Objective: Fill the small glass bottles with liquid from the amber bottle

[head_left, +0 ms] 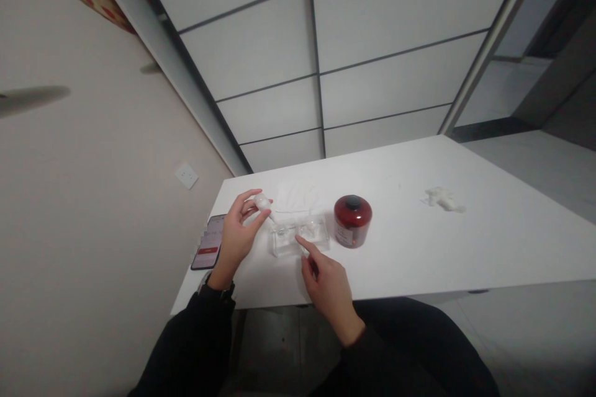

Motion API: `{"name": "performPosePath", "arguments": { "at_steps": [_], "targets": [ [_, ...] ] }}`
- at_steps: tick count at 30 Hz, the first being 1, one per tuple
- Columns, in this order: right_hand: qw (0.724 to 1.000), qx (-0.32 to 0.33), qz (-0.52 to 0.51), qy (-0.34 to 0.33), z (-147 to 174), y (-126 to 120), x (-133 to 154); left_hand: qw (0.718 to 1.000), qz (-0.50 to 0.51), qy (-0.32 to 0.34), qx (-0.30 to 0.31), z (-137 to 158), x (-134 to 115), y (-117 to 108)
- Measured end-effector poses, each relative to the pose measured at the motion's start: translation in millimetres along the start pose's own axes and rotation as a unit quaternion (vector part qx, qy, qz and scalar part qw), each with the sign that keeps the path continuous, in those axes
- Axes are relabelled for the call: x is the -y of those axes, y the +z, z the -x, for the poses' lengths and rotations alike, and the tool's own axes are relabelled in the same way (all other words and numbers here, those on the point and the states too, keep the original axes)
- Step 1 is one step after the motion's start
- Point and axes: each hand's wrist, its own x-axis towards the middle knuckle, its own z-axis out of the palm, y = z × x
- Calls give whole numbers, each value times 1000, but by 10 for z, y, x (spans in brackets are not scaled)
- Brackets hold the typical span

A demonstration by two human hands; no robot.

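Left hand [238, 232] clamped on a small white rounded piece [262, 201]!
Right hand [328, 282], thumb and forefinger apart, met the clear tray [286, 247] in view, beside the red bottle [352, 223].

Showing as a small white rounded piece [262, 201], being held up between the left thumb and fingers [247, 194], bulging slightly past the fingertips. Lying to the right of those fingers as a clear, low rectangular box [322, 237], resting flat, stretching sideways, gleaming faintly, blurring inside, and meeting or nearly meeting the right index finger [310, 247] at its near side.
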Motion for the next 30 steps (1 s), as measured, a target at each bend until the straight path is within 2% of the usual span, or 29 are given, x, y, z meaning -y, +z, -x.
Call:
{"name": "performPosePath", "arguments": {
  "at_steps": [4, 7, 9, 11, 13, 18, 22, 25, 27, 28, 30],
  "targets": [
    [1000, -4, 5, -3, 6, 3, -5, 999, -40, 18, -11, -287, -8, 20],
    [1000, -8, 6, -5, 9, 8, -5, 991, -130, 21, 12, -641, 98, 92],
    [1000, -13, 1, -9, 6, 9, -2, 977, -208, 5, 43, -890, 228, 173],
    [1000, -19, -1, -13, -1, 5, 3, 949, -303, -9, 91, -1100, 384, 275],
    [1000, -22, -2, -14, -10, 0, 8, 931, -344, -14, 122, -1240, 540, 382],
    [1000, -27, -9, -9, -31, -14, 17, 908, -392, -32, 148, -1300, 836, 564],
    [999, -27, -12, -11, -30, -17, 18, 902, -409, -34, 136, -1223, 886, 553],
    [999, -27, -15, -12, -26, -15, 18, 923, -368, -14, 112, -1109, 740, 470],
    [999, -29, -19, -14, -24, -14, 20, 956, -261, -1, 136, -984, 570, 406],
    [999, -31, -24, -18, -22, -14, 22, 966, -189, 2, 178, -910, 483, 377],
    [998, -42, -39, -28, -17, -16, 26, 955, -80, -7, 286, -764, 345, 327]
  ]
}}
